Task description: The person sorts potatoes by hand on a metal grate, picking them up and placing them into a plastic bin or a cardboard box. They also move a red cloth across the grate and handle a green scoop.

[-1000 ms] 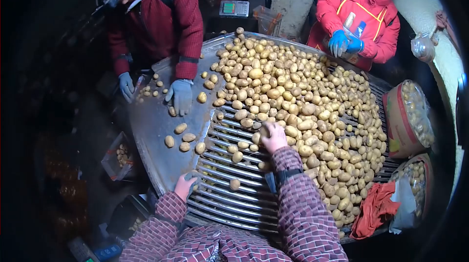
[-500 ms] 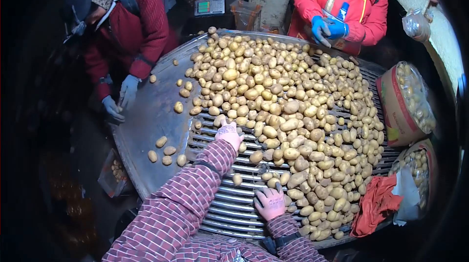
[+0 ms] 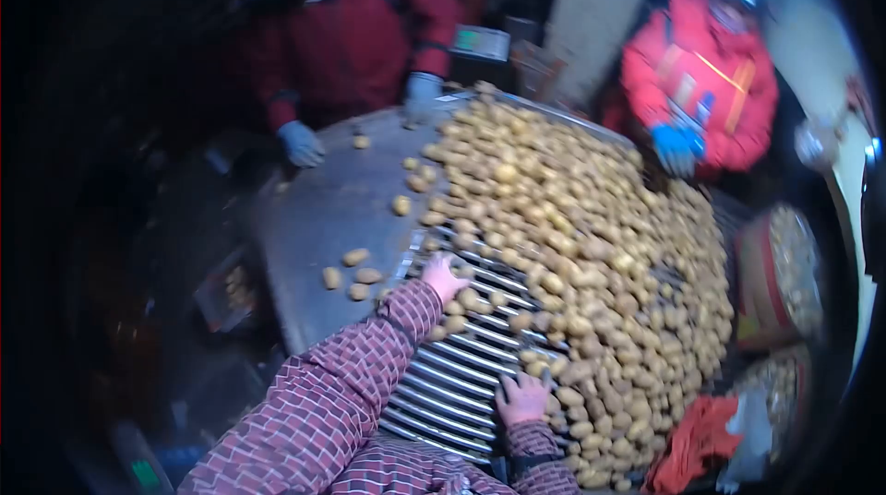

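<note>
A large heap of potatoes covers much of a slatted metal rack. My left hand, in a pink glove, reaches over the bars at the heap's left edge. Its fingers are apart beside a few loose potatoes; blur hides whether they touch one. Lower and to the right, my right hand, also gloved in pink, lies with fingers spread on the bars against the near edge of the heap. No potato shows in its grasp.
A smooth metal sheet at left carries several potatoes. Two co-workers stand across the table. Potato-filled boxes stand at right, near a red cloth. A digital scale sits behind.
The camera view has swung left and blurred, shifting the scene rightward. The far-left co-worker's hands have moved apart. My left hand has shifted to potatoes nearer me; my right hand stays by the heap.
</note>
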{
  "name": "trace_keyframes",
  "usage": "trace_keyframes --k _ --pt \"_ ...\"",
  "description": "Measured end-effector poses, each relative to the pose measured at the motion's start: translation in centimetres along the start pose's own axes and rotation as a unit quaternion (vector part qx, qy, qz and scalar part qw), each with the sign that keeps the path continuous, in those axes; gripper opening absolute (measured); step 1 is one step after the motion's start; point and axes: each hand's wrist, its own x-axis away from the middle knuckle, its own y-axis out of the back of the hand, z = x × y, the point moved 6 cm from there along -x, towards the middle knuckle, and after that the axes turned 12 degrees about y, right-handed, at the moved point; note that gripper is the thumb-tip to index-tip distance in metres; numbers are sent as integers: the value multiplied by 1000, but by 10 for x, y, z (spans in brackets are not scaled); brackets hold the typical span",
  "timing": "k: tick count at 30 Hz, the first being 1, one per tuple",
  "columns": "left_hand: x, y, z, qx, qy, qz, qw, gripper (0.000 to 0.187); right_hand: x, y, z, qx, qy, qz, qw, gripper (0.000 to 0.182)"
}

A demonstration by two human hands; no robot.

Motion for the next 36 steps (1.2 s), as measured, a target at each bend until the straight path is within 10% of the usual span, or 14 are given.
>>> trace_keyframes --k 2,3,6,8,10,12,14,18,19,20,22,25,29,36 --pt "18 14 73 428 104 138 887 34 -4 -2 3 5 -10 16 1000 16" --pt "53 41 79 675 128 227 691 38 -2 -2 5 18 2 -34 999 16" --pt "134 155 110 806 183 169 537 45 2 -10 4 40 -2 -18 999 18" --pt "113 188 230 745 38 20 666 19 0 -9 8 39 0 -14 999 20" --pt "116 246 290 816 -39 34 576 12 2 -10 7 50 16 -15 999 19" --pt "146 272 375 711 174 -179 658 30 0 -8 10 28 19 9 999 25" --pt "166 276 406 642 270 -194 691 40 4 -6 3 -25 -32 48 998 33" --pt "153 217 412 424 183 -169 871 47 19 29 3 -42 -10 -22 999 38" --pt "134 180 464 94 84 -258 958 46 27 41 -7 -27 2 -69 997 37" --pt "141 146 427 545 114 -225 799 47 36 63 -26 -11 -47 -80 996 38" --pt "178 141 325 121 155 -208 958 58 60 100 -72 15 -156 -122 980 43" --pt "206 122 249 -144 270 -173 936 67 118 127 -157 126 -426 -111 889 60" --pt "207 123 248 -117 281 -179 936 68 89 113 -157 102 -523 33 845 74" --pt "211 128 223 -169 314 -173 918 61 74 105 -90 95 -393 57 913 73"
